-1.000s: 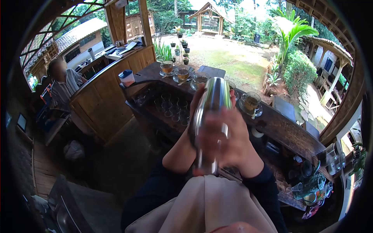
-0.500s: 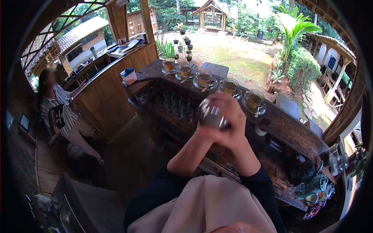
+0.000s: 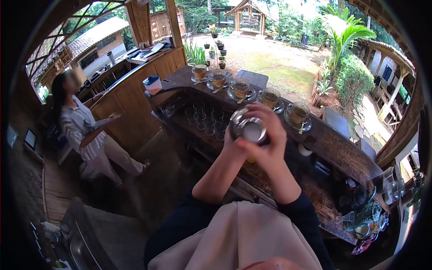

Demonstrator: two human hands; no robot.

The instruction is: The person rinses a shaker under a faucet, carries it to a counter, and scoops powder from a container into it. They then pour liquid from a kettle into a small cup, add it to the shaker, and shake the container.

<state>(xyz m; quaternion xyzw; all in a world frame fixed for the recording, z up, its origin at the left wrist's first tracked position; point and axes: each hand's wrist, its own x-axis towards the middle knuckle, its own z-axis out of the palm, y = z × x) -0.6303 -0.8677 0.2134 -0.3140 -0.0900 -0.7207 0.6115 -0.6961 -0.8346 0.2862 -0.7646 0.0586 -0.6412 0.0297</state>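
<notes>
In front of my chest, a shiny steel shaker [image 3: 253, 131] is gripped between my two hands, its round end with a pale centre facing up at me. My left hand [image 3: 235, 147] wraps the near left side. Curled over the right side and top is my right hand [image 3: 271, 135], thumb across the front. Just beyond the shaker, a row of glass cups of amber drink on saucers with spoons lines the bar top; the closest are one cup [image 3: 270, 98] and another cup [image 3: 298, 114]. Several clear glasses [image 3: 210, 122] stand on the lower shelf.
A wooden bar counter [image 3: 346, 150] runs across in front of me. A lidded plastic tub [image 3: 152, 84] sits at its left end. Glass jugs [image 3: 370, 211] crowd the right end. A person [image 3: 83, 121] stands at left by another wooden counter [image 3: 130, 96]; a sink [image 3: 83, 249] is lower left.
The shaker has tilted so its round end faces me, and my right fingers have shifted on it. The person at left has turned and raised a forearm.
</notes>
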